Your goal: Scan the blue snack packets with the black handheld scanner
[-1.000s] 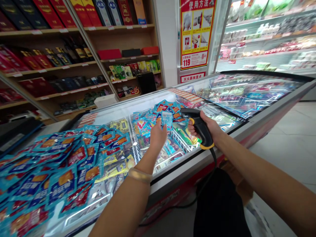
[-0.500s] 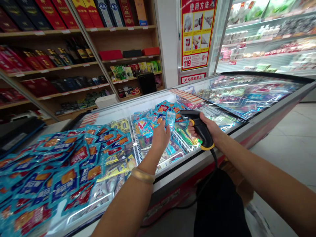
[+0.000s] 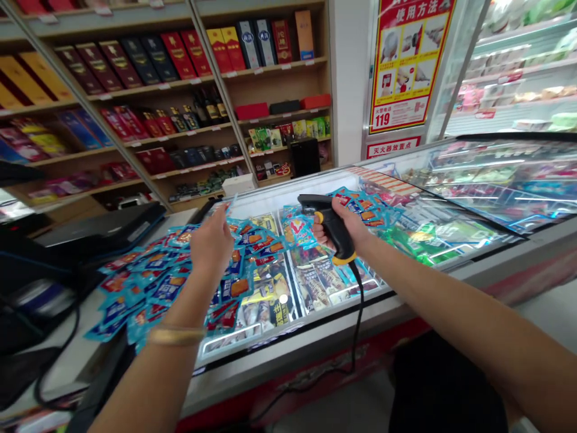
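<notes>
In the head view my right hand [image 3: 349,228] is wrapped around the grip of a black-and-yellow barcode scanner [image 3: 339,236], its head pointing left and its cable hanging down. My left hand [image 3: 213,240] is raised above a spread pile of blue snack packets [image 3: 169,282]. Its fingers pinch a small snack packet [image 3: 231,205], seen nearly edge-on and partly hidden by the hand. Beyond the scanner a second, smaller group of snack packets [image 3: 360,207] lies on the freezer's glass top.
The glass-topped chest freezer [image 3: 324,325] runs across in front of me, with wrapped goods under the glass. Dark equipment [image 3: 135,225] stands on the left counter. Shelves of boxes [image 3: 148,60] line the back wall; a red poster [image 3: 408,66] hangs right of them.
My left hand has swung left with the packet, away from the scanner to above the large pile. The scanner stays in my right hand. The view has turned left.
</notes>
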